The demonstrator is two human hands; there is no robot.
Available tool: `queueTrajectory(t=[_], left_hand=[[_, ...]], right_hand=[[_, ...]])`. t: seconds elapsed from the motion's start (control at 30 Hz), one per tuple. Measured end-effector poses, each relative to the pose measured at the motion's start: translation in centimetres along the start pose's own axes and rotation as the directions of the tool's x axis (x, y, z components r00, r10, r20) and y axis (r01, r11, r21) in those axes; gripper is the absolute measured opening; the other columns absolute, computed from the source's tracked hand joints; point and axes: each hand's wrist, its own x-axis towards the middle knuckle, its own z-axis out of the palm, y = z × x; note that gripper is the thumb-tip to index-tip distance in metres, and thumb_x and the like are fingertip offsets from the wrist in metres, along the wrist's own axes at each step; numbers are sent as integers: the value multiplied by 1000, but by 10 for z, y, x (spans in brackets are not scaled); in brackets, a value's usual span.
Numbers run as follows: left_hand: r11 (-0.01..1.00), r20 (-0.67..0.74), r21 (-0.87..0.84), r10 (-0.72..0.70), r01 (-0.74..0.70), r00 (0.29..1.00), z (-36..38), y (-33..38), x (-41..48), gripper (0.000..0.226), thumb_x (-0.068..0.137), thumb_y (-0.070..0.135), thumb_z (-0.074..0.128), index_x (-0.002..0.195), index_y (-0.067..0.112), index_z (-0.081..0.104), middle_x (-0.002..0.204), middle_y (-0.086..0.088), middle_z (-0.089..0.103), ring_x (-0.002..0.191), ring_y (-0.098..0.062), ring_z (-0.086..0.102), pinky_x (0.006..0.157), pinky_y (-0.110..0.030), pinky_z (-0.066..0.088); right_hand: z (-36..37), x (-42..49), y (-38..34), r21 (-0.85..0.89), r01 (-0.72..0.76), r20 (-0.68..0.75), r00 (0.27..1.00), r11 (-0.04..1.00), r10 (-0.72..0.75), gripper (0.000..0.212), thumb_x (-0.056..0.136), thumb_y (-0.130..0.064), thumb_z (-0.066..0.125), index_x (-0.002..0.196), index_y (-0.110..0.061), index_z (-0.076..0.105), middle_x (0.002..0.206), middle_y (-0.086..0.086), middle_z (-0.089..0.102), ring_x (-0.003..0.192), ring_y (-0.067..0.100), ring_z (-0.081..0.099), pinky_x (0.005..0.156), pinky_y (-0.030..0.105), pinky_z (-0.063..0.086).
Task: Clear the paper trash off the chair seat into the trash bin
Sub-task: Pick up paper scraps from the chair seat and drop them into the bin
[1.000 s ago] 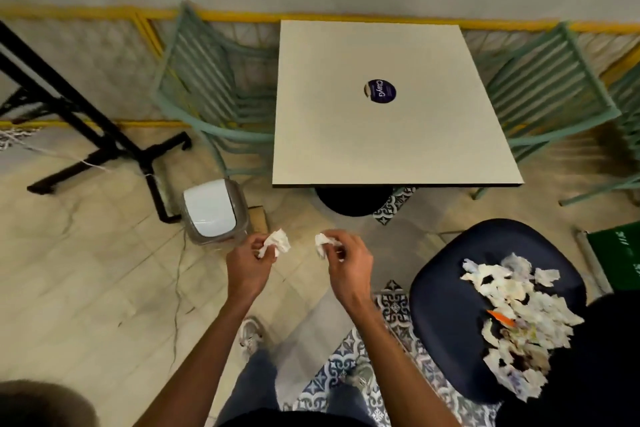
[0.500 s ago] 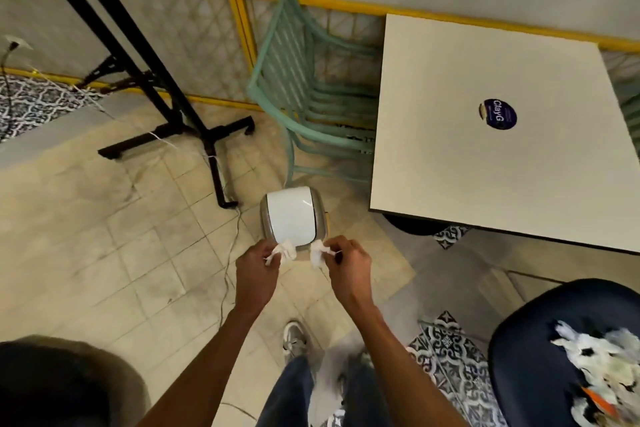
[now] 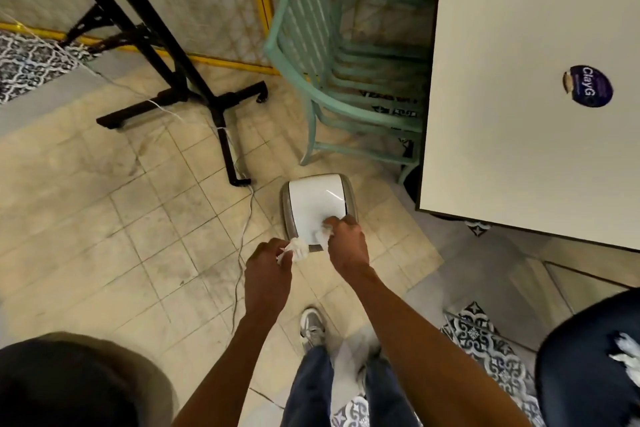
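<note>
White paper wads [image 3: 298, 249], two: left hand [image 3: 268, 274], right hand [image 3: 348, 246].

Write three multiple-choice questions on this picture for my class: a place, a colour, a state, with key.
1. Where is the trash bin? A on the table; B on the floor by the green chair; C on the blue seat.
2. Its lid's colour? A white; B red; C black.
3. The left hand is: A hanging open; B pinching a paper wad; C pressing the table.
Key: 1 B, tiles surround it; 2 A, the lid shows white; 3 B, fingertips pinch the wad.
</note>
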Motion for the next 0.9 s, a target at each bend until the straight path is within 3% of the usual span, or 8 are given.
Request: queueTrajectory(t=[0.27, 0.5, 0.7, 0.9], left_hand=[[989, 71, 137, 53, -62, 996, 17, -1, 28, 19, 101, 19, 60, 117, 15, 68, 107, -6, 64, 86, -29, 67, 71, -40, 55], [935, 200, 304, 123, -181, 972, 40, 5, 64, 23, 102, 18, 52, 121, 16, 66, 122, -7, 60, 91, -33, 70, 74, -45, 59], [849, 345, 439, 144, -295, 927, 64, 12, 83, 23, 97, 11, 59, 120, 15, 62, 124, -6, 56, 89, -32, 70, 73, -42, 57], [882, 355, 424, 48, -206, 934, 96, 18, 82, 33, 98, 7, 61, 129, 13, 57, 124, -8, 55, 102, -31, 68, 77, -40, 57]], right_hand=[[26, 24, 2, -95, 20, 1, 1000, 995, -20, 67, 90, 3, 70, 150, -18, 50, 144, 13, 52, 128, 37, 57, 103, 46, 54], [36, 34, 3, -19, 28, -33, 999, 999, -28, 67, 95, -2, 69, 155, -18, 45, 150, 11, 48, 130, 34, 57, 108, 45, 54], [40, 34, 13, 67, 85, -61, 995, 994, -81, 67, 96, -5, 67, 156, -25, 43, 157, 3, 46, 127, 30, 62, 103, 45, 58], [38, 29, 23, 61, 106, -33, 994, 993, -104, 82, 88, 8, 66, 160, -20, 40, 165, 2, 38, 134, 29, 60, 105, 41, 57]])
